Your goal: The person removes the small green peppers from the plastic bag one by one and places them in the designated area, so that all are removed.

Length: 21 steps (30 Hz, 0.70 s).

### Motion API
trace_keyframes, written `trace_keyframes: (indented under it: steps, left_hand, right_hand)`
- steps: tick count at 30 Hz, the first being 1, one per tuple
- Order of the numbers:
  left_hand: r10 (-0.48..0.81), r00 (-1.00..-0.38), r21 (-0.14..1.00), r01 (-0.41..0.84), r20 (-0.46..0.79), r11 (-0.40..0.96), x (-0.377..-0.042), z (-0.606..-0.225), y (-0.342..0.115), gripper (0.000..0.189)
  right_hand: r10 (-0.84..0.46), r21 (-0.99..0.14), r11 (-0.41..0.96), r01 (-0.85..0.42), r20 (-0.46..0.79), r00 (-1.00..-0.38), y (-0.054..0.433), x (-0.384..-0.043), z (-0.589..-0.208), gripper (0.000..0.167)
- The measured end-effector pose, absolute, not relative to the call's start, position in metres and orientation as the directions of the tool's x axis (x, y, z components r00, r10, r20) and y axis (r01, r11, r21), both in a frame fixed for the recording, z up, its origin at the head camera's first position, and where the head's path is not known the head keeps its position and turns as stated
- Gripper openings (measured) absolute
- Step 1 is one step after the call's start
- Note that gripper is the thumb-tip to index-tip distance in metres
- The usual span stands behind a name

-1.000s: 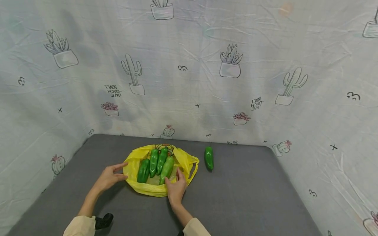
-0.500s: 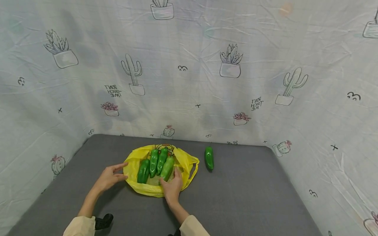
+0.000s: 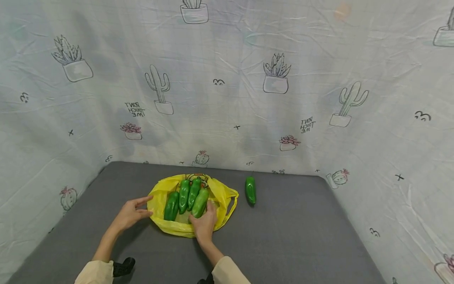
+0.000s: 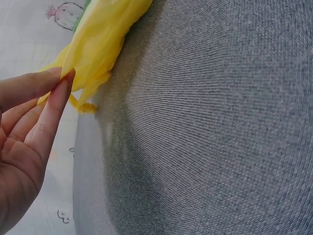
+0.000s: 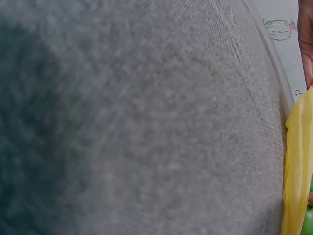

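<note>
A yellow plastic bag [image 3: 170, 228] lies with its mouth spread wide, several green peppers [image 3: 184, 196] inside. My left hand [image 3: 129, 215] pinches the bag's left edge between thumb and fingers, as the left wrist view shows with the bag film [image 4: 105, 44] between the fingertips. Inside the bag, my right hand [image 3: 205, 224] has its thumb and fingers on either side of the lower end of a lighter green pepper [image 3: 201, 201], gripping it. The right wrist view shows little of that hand, only a fingertip at the right edge beside the bag wall [image 5: 296, 161].
One more green pepper [image 3: 250, 191] lies on the grey table [image 3: 283, 236], right of the bag. The bag's handle loop [image 3: 232, 203] sticks out on its right side. Behind stands a white cloth [image 3: 227, 106] printed with potted cacti.
My right hand has moved left inside the bag, from the right of the lighter green pepper to around its lower end. The left hand keeps its place on the bag's edge.
</note>
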State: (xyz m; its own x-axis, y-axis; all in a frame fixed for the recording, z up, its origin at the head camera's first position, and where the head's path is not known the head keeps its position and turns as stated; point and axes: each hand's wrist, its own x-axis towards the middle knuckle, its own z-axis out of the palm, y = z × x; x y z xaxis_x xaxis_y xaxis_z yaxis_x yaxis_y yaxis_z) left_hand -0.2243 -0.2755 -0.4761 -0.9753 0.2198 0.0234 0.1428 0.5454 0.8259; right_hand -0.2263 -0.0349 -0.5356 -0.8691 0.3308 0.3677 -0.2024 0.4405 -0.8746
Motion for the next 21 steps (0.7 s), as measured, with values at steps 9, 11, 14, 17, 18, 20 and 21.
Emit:
trace_keyframes:
  steps: [9, 11, 14, 17, 18, 20, 21]
  left_hand:
    - [0.21, -0.978, 0.829, 0.127, 0.011, 0.544, -0.223, -0.476, -0.275, 0.06]
    - [0.211, -0.978, 0.827, 0.127, 0.011, 0.548, -0.222, -0.476, -0.275, 0.06]
    - [0.212, -0.977, 0.823, 0.131, 0.013, 0.552, -0.222, -0.476, -0.274, 0.06]
    - [0.21, -0.978, 0.823, 0.131, 0.014, 0.553, -0.222, -0.476, -0.274, 0.06]
    - [0.209, -0.978, 0.823, 0.131, 0.015, 0.553, -0.222, -0.476, -0.274, 0.06]
    - [0.209, -0.978, 0.822, 0.131, 0.015, 0.554, -0.222, -0.476, -0.275, 0.06]
    - [0.21, -0.978, 0.822, 0.131, 0.014, 0.554, -0.222, -0.476, -0.275, 0.06]
  right_hand:
    - [0.312, -0.861, 0.482, -0.16, 0.34, -0.887, -0.036, -0.229, -0.534, 0.057]
    - [0.321, -0.873, 0.468, -0.136, 0.312, -0.894, -0.037, -0.23, -0.532, 0.056]
    - [0.342, -0.89, 0.443, -0.104, 0.275, -0.899, -0.038, -0.231, -0.528, 0.052]
    - [0.362, -0.896, 0.434, -0.096, 0.27, -0.892, -0.038, -0.231, -0.525, 0.047]
    - [0.367, -0.896, 0.434, -0.092, 0.269, -0.891, -0.038, -0.231, -0.524, 0.044]
    - [0.384, -0.897, 0.435, -0.071, 0.257, -0.887, -0.038, -0.232, -0.522, 0.043]
    - [0.393, -0.9, 0.431, -0.058, 0.245, -0.886, -0.038, -0.233, -0.521, 0.043]
